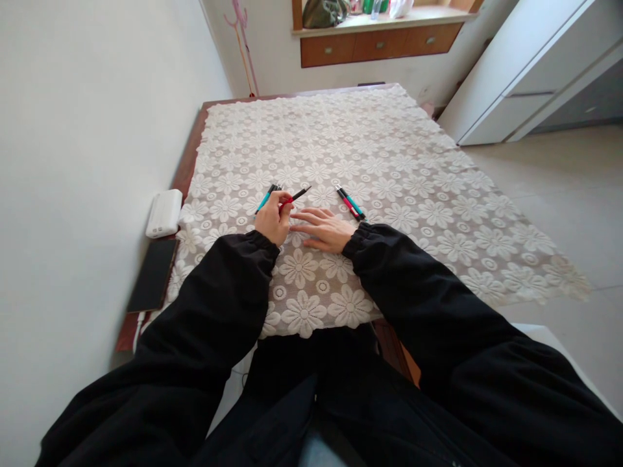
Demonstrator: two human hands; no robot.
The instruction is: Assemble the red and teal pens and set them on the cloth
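Observation:
My left hand (273,217) is closed on a red and black pen (300,194), whose dark tip points up and to the right. Just beyond that hand lie teal and black pens (265,198), partly hidden by my fingers. My right hand (325,229) rests flat on the lace tablecloth (304,311), fingers spread toward my left hand and holding nothing. Past the right wrist, a teal and black pen (354,204) and a red and black pen (346,202) lie side by side on the cloth.
At the table's left edge, by the wall, sit a white box-shaped device (164,213) and a black phone-like slab (153,275) with a white cable (139,331). Farther off are a wooden drawer unit (379,45) and a white cabinet (511,84).

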